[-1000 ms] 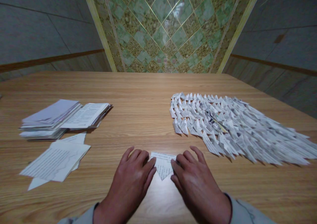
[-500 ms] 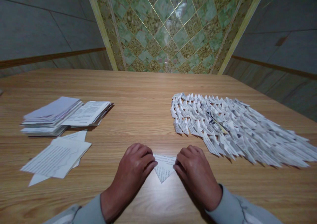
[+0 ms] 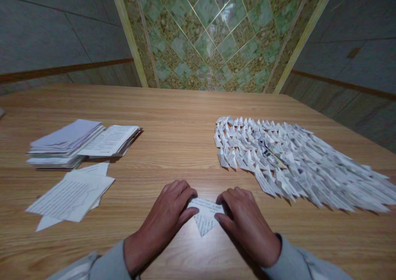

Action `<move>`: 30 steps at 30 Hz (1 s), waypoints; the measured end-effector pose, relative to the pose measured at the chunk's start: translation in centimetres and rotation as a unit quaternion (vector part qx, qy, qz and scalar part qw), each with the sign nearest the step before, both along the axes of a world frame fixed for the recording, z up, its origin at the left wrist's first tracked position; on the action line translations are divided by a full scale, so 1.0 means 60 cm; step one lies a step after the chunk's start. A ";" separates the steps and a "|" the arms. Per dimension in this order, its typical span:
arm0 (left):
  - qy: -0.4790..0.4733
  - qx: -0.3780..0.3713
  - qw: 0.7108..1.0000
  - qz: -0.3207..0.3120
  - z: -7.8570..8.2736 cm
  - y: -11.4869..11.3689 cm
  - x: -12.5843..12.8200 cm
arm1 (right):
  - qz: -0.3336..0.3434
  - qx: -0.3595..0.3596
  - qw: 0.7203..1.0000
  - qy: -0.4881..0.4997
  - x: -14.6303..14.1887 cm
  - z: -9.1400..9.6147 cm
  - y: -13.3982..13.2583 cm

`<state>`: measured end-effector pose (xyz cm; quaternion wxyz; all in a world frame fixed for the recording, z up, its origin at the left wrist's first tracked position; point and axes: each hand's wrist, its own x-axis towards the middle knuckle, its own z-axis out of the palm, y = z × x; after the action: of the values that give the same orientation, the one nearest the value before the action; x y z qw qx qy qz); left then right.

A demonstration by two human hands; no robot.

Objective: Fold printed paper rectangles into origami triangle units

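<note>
Between my hands, close to me on the wooden table, is a folded piece of printed paper (image 3: 204, 218), its point turned toward me. My left hand (image 3: 173, 208) grips the paper's left corner between thumb and fingers. At the right corner, my right hand (image 3: 239, 214) pinches it in the same way. The fingertips behind the paper are partly hidden. Off to the right, many small folded paper boats (image 3: 247, 148) stand in rows.
On the left lie a stack of paper sheets (image 3: 66, 137) and a smaller printed pile (image 3: 108, 142) leaning against it. Nearer me are loose printed sheets (image 3: 71, 195). The wooden table (image 3: 173, 119) reaches back to a green tiled wall (image 3: 204, 45).
The folded paper and both hands have shifted slightly toward me. My thumbs have moved apart from the fingers a little, and more of the paper's upper band shows.
</note>
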<state>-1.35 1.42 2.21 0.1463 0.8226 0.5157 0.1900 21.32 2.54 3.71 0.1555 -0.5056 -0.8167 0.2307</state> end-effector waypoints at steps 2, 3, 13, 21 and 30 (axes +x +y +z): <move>-0.008 -0.010 1.000 -0.008 0.004 -0.002 0.001 | 0.007 -0.005 1.000 0.012 0.001 0.003 -0.001; -0.014 -0.014 1.000 -0.011 0.004 -0.003 0.001 | 0.013 -0.005 1.000 0.018 0.002 0.004 -0.002; -0.093 -0.024 0.995 -0.032 -0.014 -0.009 -0.001 | 0.042 -0.013 0.998 0.044 0.001 -0.010 0.006; -0.148 0.135 0.978 -0.053 0.009 -0.017 0.003 | 0.101 0.229 0.958 0.140 -0.003 0.009 0.014; -0.030 0.137 0.989 -0.050 -0.002 -0.011 0.011 | 0.138 0.325 0.935 0.037 -0.010 -0.012 0.022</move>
<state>-0.70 0.74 2.12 0.0570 0.8536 0.4379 0.2763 20.69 3.83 2.97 0.3082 -0.3005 -0.9026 -0.0096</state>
